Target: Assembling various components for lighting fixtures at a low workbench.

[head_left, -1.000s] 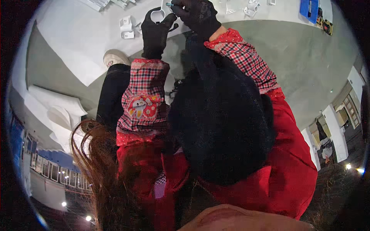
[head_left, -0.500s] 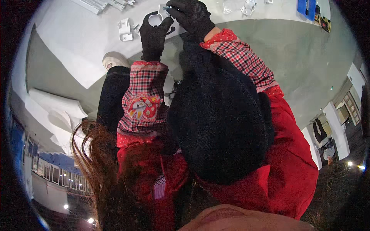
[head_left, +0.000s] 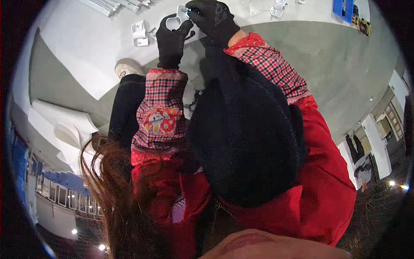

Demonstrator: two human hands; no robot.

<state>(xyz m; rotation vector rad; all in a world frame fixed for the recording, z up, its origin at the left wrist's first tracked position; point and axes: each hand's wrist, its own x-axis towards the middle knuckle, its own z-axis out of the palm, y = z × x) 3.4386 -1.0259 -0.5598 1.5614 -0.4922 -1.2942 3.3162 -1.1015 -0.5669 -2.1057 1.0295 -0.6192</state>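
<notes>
Upper centre of the frame: one white ring-shaped bracket, grasped in the gloved left hand, fingers curled about its ring. Beside it: the gloved right hand, pinching a small bluish bolt at the bracket's upper plate. State: fitting apparently under way, not finished — the bolt's shank protrudes; whether it has entered a hole cannot be told. Just left: loose white brackets, unheld. Upper right: further white fittings — unheld, their degree of assembly unclear.
</notes>
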